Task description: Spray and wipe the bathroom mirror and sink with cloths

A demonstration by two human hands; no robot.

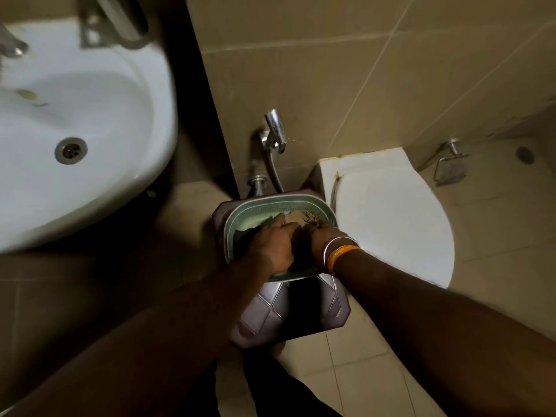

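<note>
One sink [90, 188], one toilet [391, 221], one basket [240, 218], one stool [288, 314], two hands [270, 245], two cloths [293, 219]

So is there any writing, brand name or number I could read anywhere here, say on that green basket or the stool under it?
None can be read.
Green basket: no text shows on its rim; both hands, left hand and right hand, cover much of the inside.
Brown stool: only a raised diamond pattern, no letters.
Sink, toilet lid: plain white, no visible mark.
Orange wristband: too small and blurred to tell.
</note>
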